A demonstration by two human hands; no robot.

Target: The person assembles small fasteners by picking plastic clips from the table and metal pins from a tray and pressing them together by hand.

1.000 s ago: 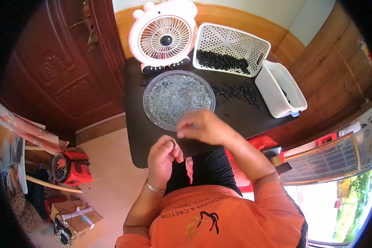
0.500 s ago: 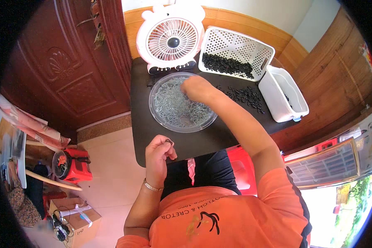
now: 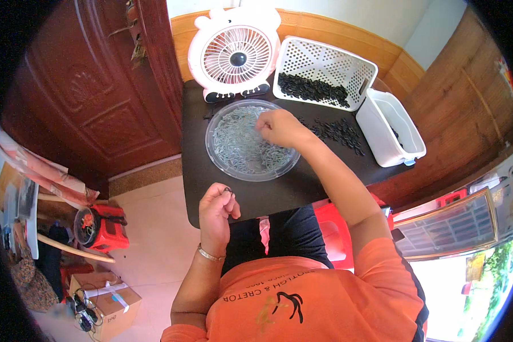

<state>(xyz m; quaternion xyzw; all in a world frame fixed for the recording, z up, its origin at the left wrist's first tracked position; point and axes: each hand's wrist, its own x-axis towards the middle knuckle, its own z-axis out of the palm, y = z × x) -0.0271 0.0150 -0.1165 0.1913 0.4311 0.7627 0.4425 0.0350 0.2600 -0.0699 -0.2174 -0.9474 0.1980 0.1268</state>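
Note:
My right hand (image 3: 277, 127) reaches into a round clear tray (image 3: 219, 159) full of small silvery pieces on the black table (image 3: 199, 182); its fingers are bent down into the pieces, and whether they hold one is hidden. My left hand (image 3: 216, 208) hovers at the table's near edge, fingers curled, pinching a small dark piece (image 3: 228, 191) between thumb and fingertips. A loose pile of small black parts (image 3: 339, 131) lies on the table just right of the tray.
A pink-and-white desk fan (image 3: 233, 54) stands behind the tray. A white perforated basket (image 3: 325, 65) holds more black parts. A white bin (image 3: 390, 128) sits at the table's right end. A red stool (image 3: 330, 233), a cardboard box (image 3: 105, 299) and a red tool (image 3: 97, 225) are on the floor.
My right hand moved from beside my left hand out over the tray and down into the silvery pieces. My left hand stayed near the table edge, still pinching.

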